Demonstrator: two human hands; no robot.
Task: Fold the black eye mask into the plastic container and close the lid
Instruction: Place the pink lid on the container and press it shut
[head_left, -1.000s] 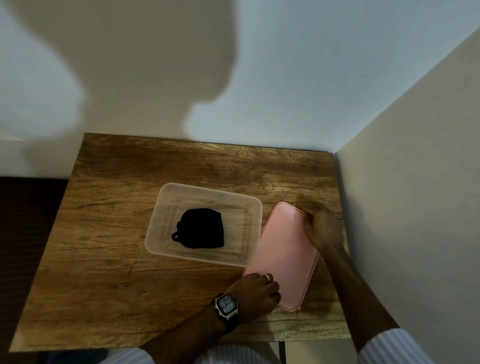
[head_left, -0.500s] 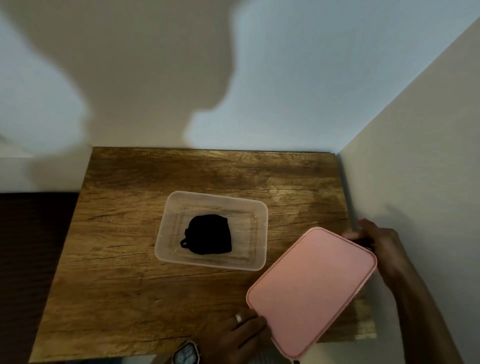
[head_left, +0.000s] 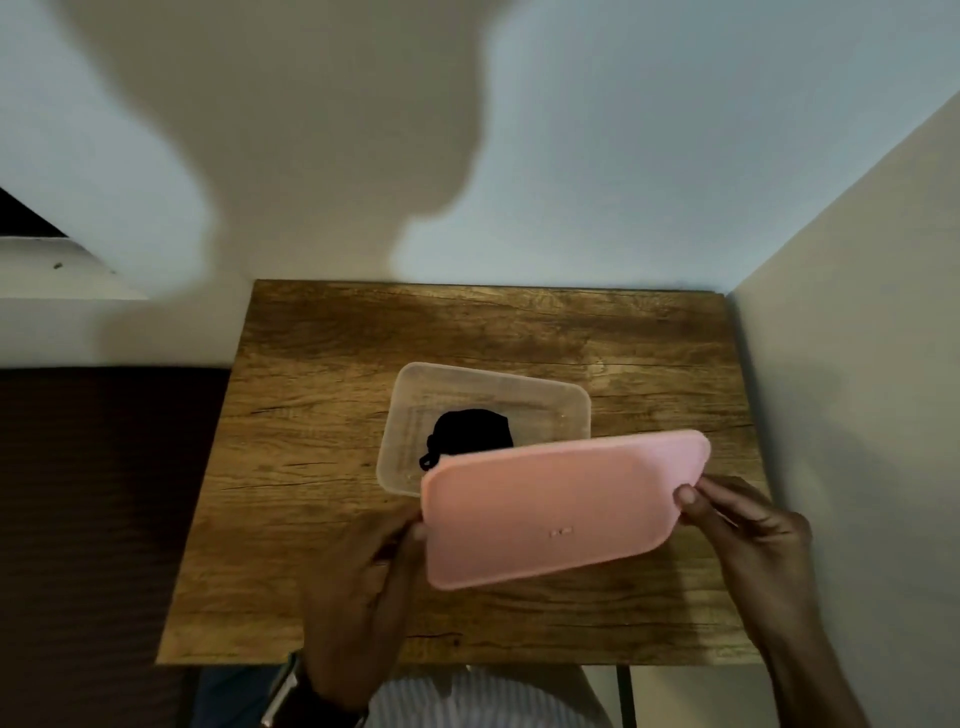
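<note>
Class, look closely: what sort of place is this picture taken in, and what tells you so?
Probably a plain room corner at home: a small wooden table pushed against bare pale walls, with only a clear plastic container on it.

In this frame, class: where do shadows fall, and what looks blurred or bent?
Head view: a large soft-edged shadow covers the back wall; the table edges splay from wide-angle distortion; the pink lid, held in both hands, hides the near part of the container.
</note>
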